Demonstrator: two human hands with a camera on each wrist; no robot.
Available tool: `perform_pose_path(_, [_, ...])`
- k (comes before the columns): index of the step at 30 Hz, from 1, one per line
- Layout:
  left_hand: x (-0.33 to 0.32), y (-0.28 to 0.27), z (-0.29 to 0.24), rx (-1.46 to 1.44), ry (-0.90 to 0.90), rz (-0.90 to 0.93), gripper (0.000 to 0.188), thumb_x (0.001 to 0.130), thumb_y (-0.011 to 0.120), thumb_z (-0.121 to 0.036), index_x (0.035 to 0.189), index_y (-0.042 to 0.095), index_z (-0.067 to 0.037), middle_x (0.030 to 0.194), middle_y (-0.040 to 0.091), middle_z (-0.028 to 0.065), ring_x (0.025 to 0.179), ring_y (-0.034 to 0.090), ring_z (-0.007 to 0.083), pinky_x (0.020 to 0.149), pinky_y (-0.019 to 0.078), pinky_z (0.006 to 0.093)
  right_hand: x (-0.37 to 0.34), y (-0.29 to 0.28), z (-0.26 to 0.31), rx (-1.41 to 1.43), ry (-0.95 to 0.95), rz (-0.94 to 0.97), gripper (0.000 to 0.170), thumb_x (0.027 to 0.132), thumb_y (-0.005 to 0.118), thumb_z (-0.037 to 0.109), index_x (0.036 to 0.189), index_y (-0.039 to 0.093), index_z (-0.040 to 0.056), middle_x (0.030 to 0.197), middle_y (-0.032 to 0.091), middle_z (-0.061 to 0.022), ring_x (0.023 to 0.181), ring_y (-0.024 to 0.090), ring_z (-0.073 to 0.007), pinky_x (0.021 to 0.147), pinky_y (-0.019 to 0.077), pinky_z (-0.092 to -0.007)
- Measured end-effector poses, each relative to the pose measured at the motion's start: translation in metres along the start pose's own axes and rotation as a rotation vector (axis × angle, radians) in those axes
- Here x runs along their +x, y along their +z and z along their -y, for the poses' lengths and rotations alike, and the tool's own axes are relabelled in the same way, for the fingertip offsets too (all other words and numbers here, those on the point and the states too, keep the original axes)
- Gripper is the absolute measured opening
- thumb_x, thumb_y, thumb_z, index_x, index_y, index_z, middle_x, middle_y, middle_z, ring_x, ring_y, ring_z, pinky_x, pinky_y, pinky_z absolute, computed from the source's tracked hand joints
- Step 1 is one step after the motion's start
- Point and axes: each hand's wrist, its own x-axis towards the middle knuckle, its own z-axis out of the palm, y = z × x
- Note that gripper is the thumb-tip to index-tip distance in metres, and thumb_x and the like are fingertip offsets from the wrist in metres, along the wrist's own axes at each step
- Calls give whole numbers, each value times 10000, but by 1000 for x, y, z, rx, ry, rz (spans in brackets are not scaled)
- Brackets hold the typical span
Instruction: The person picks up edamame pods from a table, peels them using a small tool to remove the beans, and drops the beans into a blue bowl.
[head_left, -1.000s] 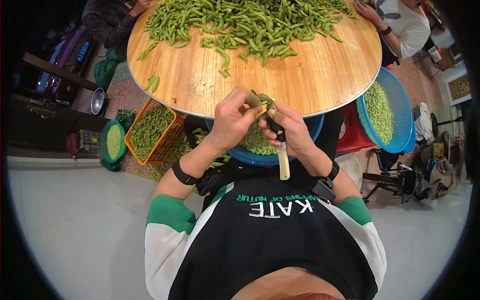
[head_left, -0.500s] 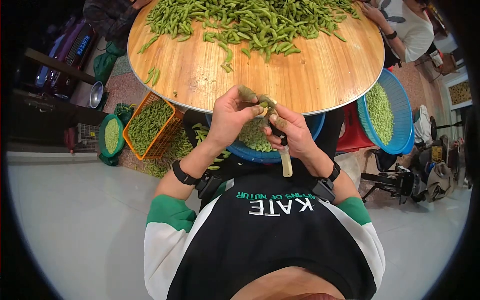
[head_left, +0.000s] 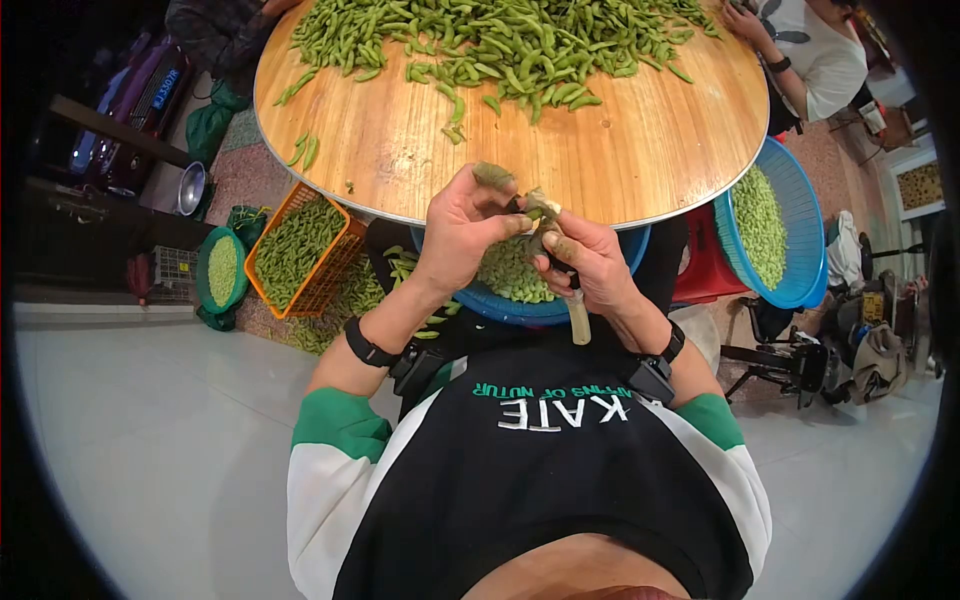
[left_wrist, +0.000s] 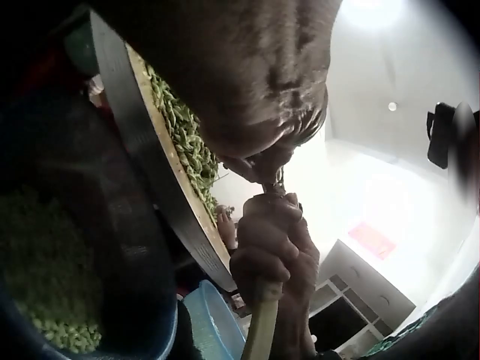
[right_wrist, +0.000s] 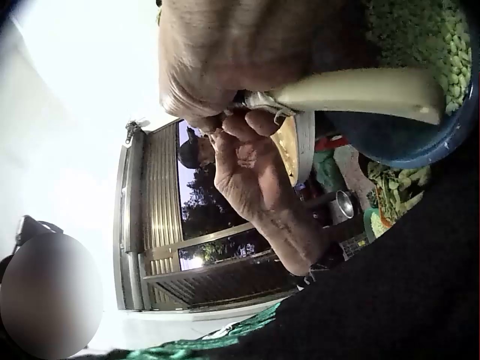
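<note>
In the head view my left hand (head_left: 458, 232) and right hand (head_left: 592, 262) meet just in front of the table edge, above a blue basin (head_left: 540, 312) of shelled beans (head_left: 512, 275). My right hand curls round a tool whose cream handle (head_left: 579, 320) sticks out below the palm; its working end is hidden. That same handle (right_wrist: 360, 94) shows large in the right wrist view. Thumb and fingers of my left hand pinch a green bean pod (head_left: 534, 213) against the right fingertips. Greenish-brown wraps cover some fingertips of both hands.
A round wooden table (head_left: 400, 150) bears a heap of bean pods (head_left: 520, 50). At left stand an orange crate (head_left: 340, 262) of pods and a green basin (head_left: 240, 270). A blue basket (head_left: 805, 215) of shelled beans is at right. Other people sit across the table.
Both hands stay together over the blue basin. The tool's handle has swung slightly to the right and up, and the left index finger has lifted further from the thumb.
</note>
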Motion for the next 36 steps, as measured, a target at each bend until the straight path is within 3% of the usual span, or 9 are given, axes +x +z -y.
perform_pose_path(6, [11,-14,4,-382,-449,169,246,797,681,36,978,546,-60,894,627,36,738,604,131,630,485,241,-2,-14,3,143,91,91,367,970,493,126,1329,481,50,794,562,-37,524,403,-59,415,313,-181])
perform_pose_path(10, [5,-4,10,-205,-375,112,178,805,671,13,926,555,-48,845,610,58,711,605,164,618,483,262,-6,-17,2,321,181,-34,375,968,495,116,1341,478,79,812,563,-53,524,391,-64,412,319,-173])
perform_pose_path(12, [-3,3,4,995,378,135,147,785,661,1,879,550,-21,762,561,99,676,592,235,599,477,308,-7,-16,1,422,201,-65,390,967,494,111,1356,462,107,847,556,-67,539,394,-66,417,327,-163])
perform_pose_path(17, [-1,6,12,1223,874,104,196,695,677,45,820,534,-6,706,545,126,640,555,348,574,481,385,-6,-13,1,606,232,-23,452,956,517,123,1395,407,122,877,536,-86,557,401,-70,415,329,-159])
perform_pose_path(20, [-2,3,6,1220,778,137,161,730,674,37,849,567,22,712,589,121,636,596,266,569,482,352,-7,-12,-1,673,238,-12,474,948,527,125,1403,393,126,885,527,-92,559,399,-72,414,327,-158])
perform_pose_path(22, [-1,3,6,822,326,106,127,785,677,-26,864,604,43,685,596,97,602,601,173,541,471,294,-9,-11,-2,676,229,-16,478,944,530,124,1402,392,127,883,525,-92,557,398,-73,413,326,-157])
perform_pose_path(26, [1,5,4,501,186,97,113,840,665,-57,889,636,40,696,638,58,598,605,101,508,462,237,-8,-8,2,582,191,-43,429,944,528,119,1362,435,97,875,554,-109,539,402,-75,411,327,-159])
perform_pose_path(28, [4,2,1,169,-178,99,77,882,624,-63,890,636,13,709,631,22,596,589,77,481,453,212,-10,-10,3,509,171,-70,409,944,529,123,1344,454,84,867,565,-114,530,402,-75,409,328,-162])
perform_pose_path(36, [1,4,11,313,-224,87,67,898,609,-66,908,611,1,718,614,16,569,548,54,465,431,188,-2,-20,-8,-611,-271,-293,276,907,585,77,1169,561,-9,796,619,-37,606,542,-95,516,437,-217])
